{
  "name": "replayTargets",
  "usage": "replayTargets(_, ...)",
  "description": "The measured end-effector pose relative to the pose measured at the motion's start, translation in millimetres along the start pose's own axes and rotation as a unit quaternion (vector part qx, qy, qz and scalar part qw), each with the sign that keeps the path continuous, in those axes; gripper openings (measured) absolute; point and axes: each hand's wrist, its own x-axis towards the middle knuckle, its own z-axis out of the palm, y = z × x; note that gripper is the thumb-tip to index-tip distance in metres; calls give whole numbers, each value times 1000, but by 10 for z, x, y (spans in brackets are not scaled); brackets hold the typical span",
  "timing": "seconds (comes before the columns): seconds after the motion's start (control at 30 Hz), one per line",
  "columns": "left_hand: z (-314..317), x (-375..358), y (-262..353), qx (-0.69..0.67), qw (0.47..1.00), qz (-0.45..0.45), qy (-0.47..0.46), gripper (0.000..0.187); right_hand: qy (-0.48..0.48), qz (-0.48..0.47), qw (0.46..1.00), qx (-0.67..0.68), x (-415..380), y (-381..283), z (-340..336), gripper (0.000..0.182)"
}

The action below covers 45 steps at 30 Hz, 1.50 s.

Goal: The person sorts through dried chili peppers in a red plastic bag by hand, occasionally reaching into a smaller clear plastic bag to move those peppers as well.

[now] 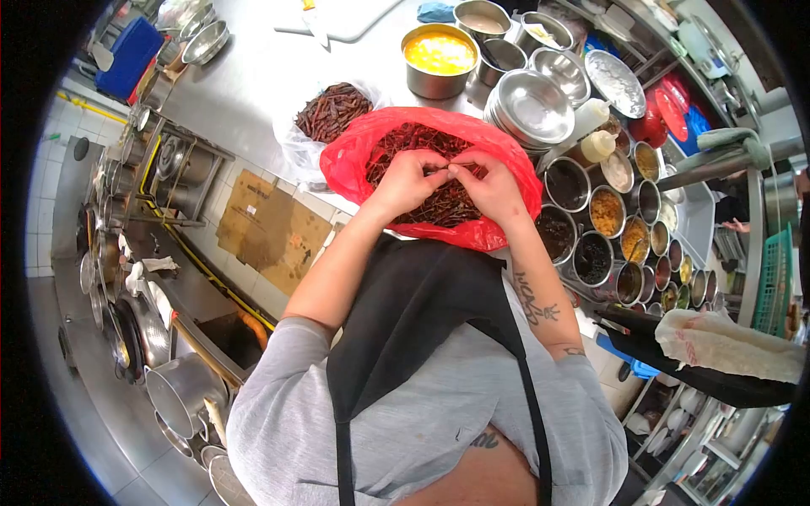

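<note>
Over a red plastic bag (342, 160), my left hand (407, 181) and my right hand (491, 184) meet fingertip to fingertip. Both are closed in a pinch on a thin dried chili, mostly hidden by the fingers. Dark red dried chilies (439, 207) fill the open bag beneath them. Just left of it, a clear plastic bag (295, 152) holds more dried chilies (333, 112), larger and browner.
A pot of yellow-orange liquid (424, 83) stands behind the bag. Stacked metal bowls (533, 105) and several containers of seasonings crowd the right. A knife (315, 25) lies by a white cutting board (359, 21). Flattened cardboard (270, 228) covers floor at left.
</note>
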Motion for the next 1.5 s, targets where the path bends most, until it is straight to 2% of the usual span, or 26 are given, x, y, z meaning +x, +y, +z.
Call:
replayTargets(0.1,-24,-4,20,-30,999,19,-40,17,4,10,1000,22,-33,18,-54,17)
replayTargets(0.17,-95,1,59,-54,995,19,-80,16,-42,62,978,194,-5,187,-66,16)
replayTargets(0.3,-152,54,-23,-110,990,29,-84,16,-135,120,860,478,29,277,-158,16)
replayTargets(0.4,-227,77,-113,-143,988,38,-41,13,31,54,968,243,42,232,33,19)
replayTargets(0.47,-288,38,-248,-354,930,-61,-82,10,6,66,997,28,37,124,33,20)
replayTargets(0.5,-313,21,-223,-452,879,-109,-100,9,-6,71,994,-81,32,72,32,21)
replayTargets(0.53,-272,-6,-168,-461,877,-117,-62,10,-17,15,991,-132,21,83,54,23)
replayTargets(0.63,-296,-19,-156,-467,874,-124,-47,12,-35,-106,945,-308,-4,58,168,21)
replayTargets(0.77,-261,-16,-259,-376,920,-106,-24,13,-61,-93,929,-354,4,162,201,17)
replayTargets(0.87,-272,-61,-243,-293,950,-102,-6,13,-31,-65,947,-314,23,36,104,17)
replayTargets(0.97,-276,-88,-280,-201,975,-92,3,14,39,29,970,-237,51,72,60,18)
replayTargets(1.03,-271,-104,-272,-164,983,-83,5,15,33,29,980,-197,19,38,-6,20)
replayTargets(1.13,-240,-125,-83,-37,998,-46,21,23,15,21,989,-146,6,0,-51,21)
replayTargets(1.23,-142,-101,-38,16,999,27,16,26,-25,-3,993,-113,13,68,-18,20)
replayTargets(1.3,-126,-83,-10,42,998,44,-12,22,-53,-35,994,-84,36,138,-27,18)
replayTargets(1.4,-113,-66,-11,38,996,75,-39,18,-107,37,993,13,13,169,-106,17)
replayTargets(1.5,-118,-77,-51,-26,996,76,-39,15,-97,56,948,300,-62,109,-121,18)
